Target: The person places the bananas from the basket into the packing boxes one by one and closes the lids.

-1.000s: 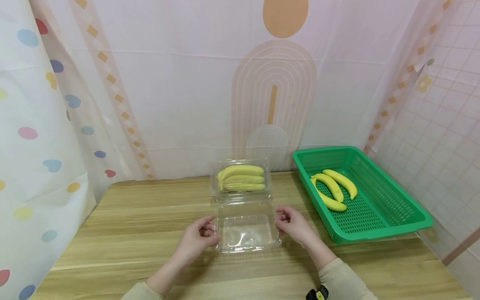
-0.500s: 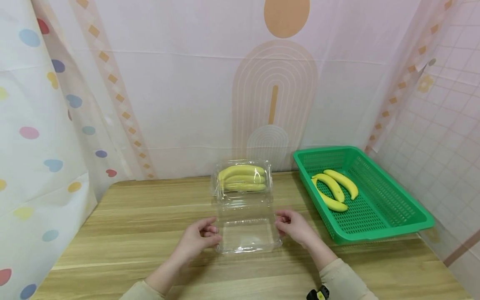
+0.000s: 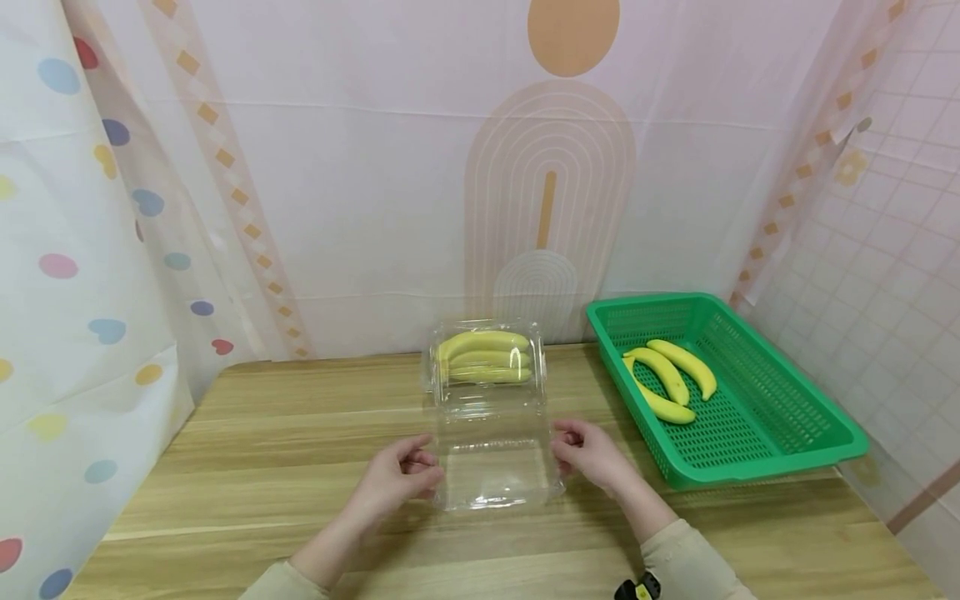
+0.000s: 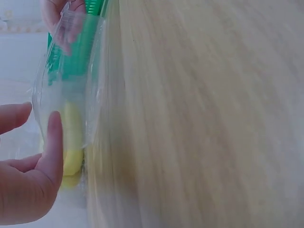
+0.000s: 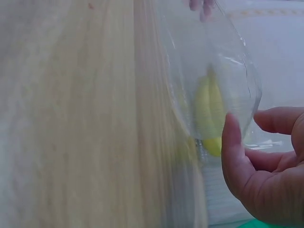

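My left hand [image 3: 401, 475] and right hand [image 3: 588, 454] hold a clear plastic clamshell box [image 3: 498, 475] by its two sides. The box has nothing in it, and its raised lid overlaps the bananas [image 3: 487, 357] behind. In the left wrist view, the box edge runs between the thumb [image 4: 53, 137] and index finger; the right wrist view has the right thumb [image 5: 232, 137] and index finger likewise on either side of it. The bananas lie together inside another clear box near the table's back edge. Their outlines look blurred through the plastic.
A green perforated basket [image 3: 757, 462] stands at the right with three yellow bananas [image 3: 678, 362] in it. Under everything is a wooden table [image 3: 285, 454]. A patterned curtain [image 3: 360, 208] hangs close behind its back edge, and a dotted curtain [image 3: 105, 275] at the left.
The lid of the held box has risen, so its glare now lies over the bananas behind. Both hands stay at the box's sides, almost in place.
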Available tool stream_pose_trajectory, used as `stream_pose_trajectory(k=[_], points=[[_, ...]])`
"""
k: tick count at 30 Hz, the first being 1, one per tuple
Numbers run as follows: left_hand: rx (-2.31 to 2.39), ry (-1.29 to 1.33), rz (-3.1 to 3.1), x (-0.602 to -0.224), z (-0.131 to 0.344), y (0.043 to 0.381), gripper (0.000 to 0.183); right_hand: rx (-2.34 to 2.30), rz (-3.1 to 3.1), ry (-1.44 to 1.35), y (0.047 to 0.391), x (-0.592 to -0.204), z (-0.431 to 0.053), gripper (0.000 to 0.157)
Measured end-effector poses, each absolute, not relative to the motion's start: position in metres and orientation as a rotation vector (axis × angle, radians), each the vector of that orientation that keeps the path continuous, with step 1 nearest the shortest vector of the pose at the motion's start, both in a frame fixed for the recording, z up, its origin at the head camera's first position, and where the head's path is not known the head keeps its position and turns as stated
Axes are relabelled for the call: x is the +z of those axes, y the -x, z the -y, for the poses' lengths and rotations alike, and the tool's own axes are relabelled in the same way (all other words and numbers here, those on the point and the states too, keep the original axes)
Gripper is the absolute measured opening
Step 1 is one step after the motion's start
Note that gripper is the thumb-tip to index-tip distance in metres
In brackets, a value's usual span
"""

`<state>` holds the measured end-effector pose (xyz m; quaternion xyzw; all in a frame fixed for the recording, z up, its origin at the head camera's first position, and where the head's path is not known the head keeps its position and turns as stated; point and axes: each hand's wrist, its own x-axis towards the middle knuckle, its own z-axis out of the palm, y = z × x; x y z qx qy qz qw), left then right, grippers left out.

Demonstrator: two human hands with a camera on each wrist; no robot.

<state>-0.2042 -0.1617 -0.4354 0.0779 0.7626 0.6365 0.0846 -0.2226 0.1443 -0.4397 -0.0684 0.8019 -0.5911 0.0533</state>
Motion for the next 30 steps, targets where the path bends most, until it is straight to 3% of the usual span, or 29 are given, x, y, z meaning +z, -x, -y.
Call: stream_pose_trajectory(k=[11,30], points=[[1.819,-0.179,-2.486,-0.426,0.175,0.201,0.061,-1.613,-2.771,0.238,0.216,-0.422,-0.152,0.046],[1.614,-0.196,-2.688,-0.411,0.191,0.205,0.063,-1.339,-3.038,0.583,0.205,-0.394,-0.167,0.053]])
